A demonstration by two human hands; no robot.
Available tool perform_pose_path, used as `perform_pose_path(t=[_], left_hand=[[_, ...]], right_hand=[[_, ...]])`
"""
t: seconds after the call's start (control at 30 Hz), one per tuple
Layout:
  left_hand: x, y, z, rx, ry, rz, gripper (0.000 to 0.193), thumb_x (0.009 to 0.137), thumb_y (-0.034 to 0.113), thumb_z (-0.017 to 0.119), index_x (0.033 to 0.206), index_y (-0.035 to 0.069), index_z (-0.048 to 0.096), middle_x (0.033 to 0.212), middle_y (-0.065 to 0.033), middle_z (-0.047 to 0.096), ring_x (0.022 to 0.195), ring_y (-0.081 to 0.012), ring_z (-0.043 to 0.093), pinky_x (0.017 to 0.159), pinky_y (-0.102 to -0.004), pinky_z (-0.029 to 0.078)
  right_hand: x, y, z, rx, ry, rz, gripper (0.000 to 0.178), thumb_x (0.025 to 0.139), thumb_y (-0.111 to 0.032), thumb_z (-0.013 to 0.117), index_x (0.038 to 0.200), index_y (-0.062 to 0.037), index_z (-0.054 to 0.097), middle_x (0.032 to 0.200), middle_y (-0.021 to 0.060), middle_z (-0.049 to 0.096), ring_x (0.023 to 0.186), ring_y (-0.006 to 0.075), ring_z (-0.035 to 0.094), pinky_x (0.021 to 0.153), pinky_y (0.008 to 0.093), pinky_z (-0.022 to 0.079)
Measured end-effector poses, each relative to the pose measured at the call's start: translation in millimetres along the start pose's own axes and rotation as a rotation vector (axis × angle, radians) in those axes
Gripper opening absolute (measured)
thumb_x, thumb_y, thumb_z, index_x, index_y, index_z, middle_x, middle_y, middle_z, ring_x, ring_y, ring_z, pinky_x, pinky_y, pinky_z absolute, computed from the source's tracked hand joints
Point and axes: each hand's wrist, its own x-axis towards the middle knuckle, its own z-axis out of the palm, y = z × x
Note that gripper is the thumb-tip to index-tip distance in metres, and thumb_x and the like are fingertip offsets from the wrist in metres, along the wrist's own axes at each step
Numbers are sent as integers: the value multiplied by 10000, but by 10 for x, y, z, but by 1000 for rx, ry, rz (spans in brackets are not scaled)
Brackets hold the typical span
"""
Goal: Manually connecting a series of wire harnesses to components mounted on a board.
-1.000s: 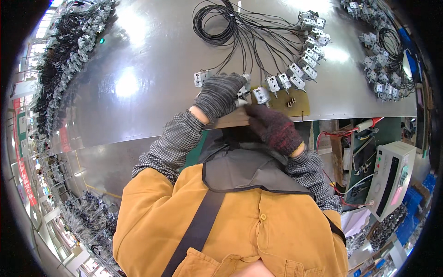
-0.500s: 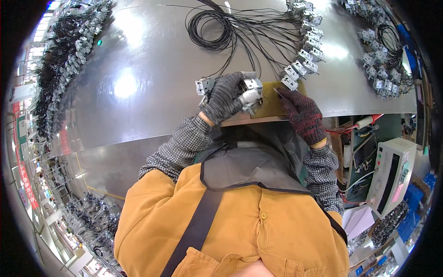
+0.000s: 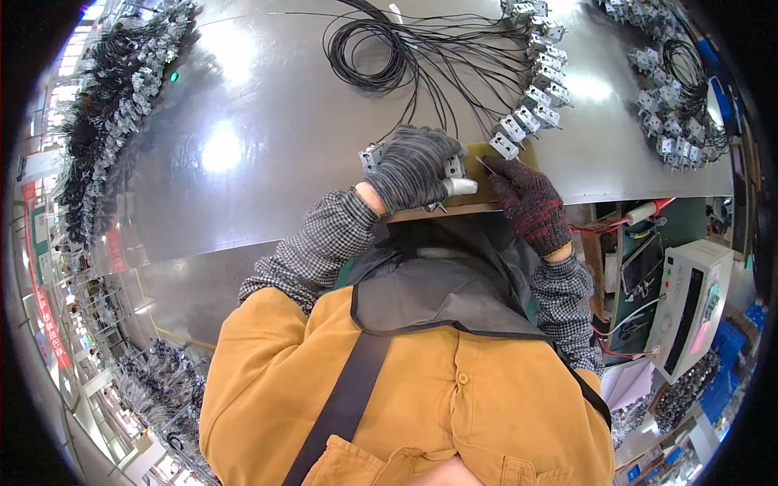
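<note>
My left hand [image 3: 415,172], in a grey striped glove with a white-wrapped thumb, is closed over small silvery metal blocks with black cables. One metal block [image 3: 455,167] shows by the thumb and another metal block [image 3: 372,158] sticks out on the left. The fingers hide the rest. In a dark red and black glove, my right hand [image 3: 531,204] pinches a thin pointed metal tool [image 3: 484,165], its kind unclear, tip toward the left hand. Beneath both hands lies a yellowish-brown pad [image 3: 486,191] at the table's near edge. A row of similar cabled blocks [image 3: 525,120] runs away beyond the right hand.
Coiled black cables [image 3: 377,61] lie on the shiny metal table [image 3: 267,105]. More cabled blocks [image 3: 668,121] are heaped at the far right, and a large bundle [image 3: 121,113] at the left. Below the edge on the right stands a white box-shaped device [image 3: 689,308] with wires.
My left hand has shifted slightly right and rolled over, so its back covers more of the blocks. The right hand keeps its pinch and has barely moved.
</note>
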Motion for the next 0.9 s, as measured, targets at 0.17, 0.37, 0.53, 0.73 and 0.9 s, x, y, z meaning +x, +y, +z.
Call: perform_pose_path(t=[0.17,0.37,0.53,0.73,0.9], left_hand=[[-14,-150,-52,-442,-64,-185,412,919,320,811,1242,83,718,936,-137,736,869,-331,735,808,-423,582],[91,127,-16,-11,-31,-5,497,817,414,864,1166,78,755,966,-138,746,906,-341,729,848,-443,556],[76,245,52,81,-21,-97,562,762,512,879,1095,78,750,999,-154,722,931,-356,705,902,-473,519],[109,279,211,115,7,-167,652,711,585,876,1082,68,730,1014,-151,705,967,-359,694,926,-494,481],[157,283,220,142,14,-146,655,691,596,877,1065,79,725,998,-142,701,961,-349,695,918,-505,472]], right_hand=[[5,4,-18,-16,-19,20,289,1031,-190,662,1281,-68,743,1142,210,753,1034,393,729,914,441,571],[-29,-162,-25,-11,-1,10,263,1007,-159,687,1239,-58,756,1094,212,763,1004,391,743,888,434,586],[-35,-393,-173,-129,25,-128,239,990,-150,700,1196,-51,770,1069,200,772,991,379,754,884,421,595],[-29,-501,-184,-313,6,-164,217,967,-151,698,1152,-65,773,1060,190,776,964,369,759,854,439,604],[-23,-528,-218,-425,-84,-85,200,963,-143,671,1122,-71,768,1018,188,769,929,386,747,834,460,601]])
